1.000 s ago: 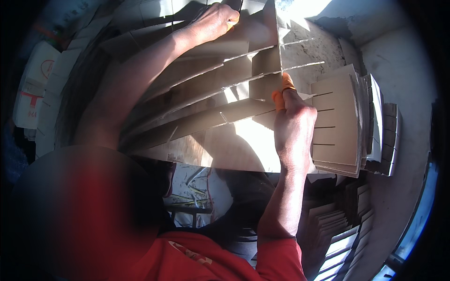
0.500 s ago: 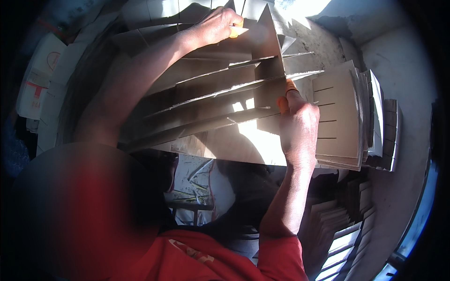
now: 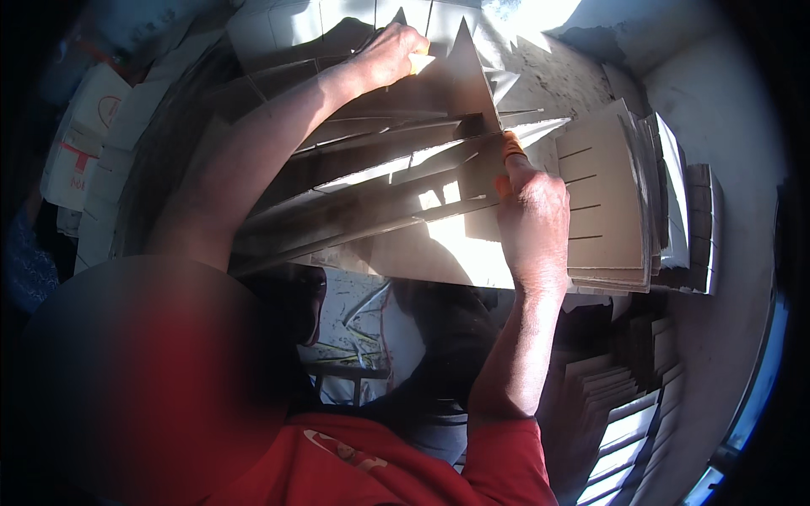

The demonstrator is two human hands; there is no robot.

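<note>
Both hands are slotting cardboard dividers together: the left hand (image 3: 390,52) grips the far end of the interlocked grid (image 3: 380,185), the right hand (image 3: 533,221) fingers pinch a strip beside the slotted stack (image 3: 607,202), which next needs aligning slots.

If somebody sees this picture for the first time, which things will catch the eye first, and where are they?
The eye goes first to the fan of grey cardboard strips in the upper middle, lit by hard sunlight. The left hand grips their far end at the top, while the right hand, with orange-covered fingertips, presses on their near end right of centre. A stack of slotted cardboard sheets lies just right of that hand.
</note>
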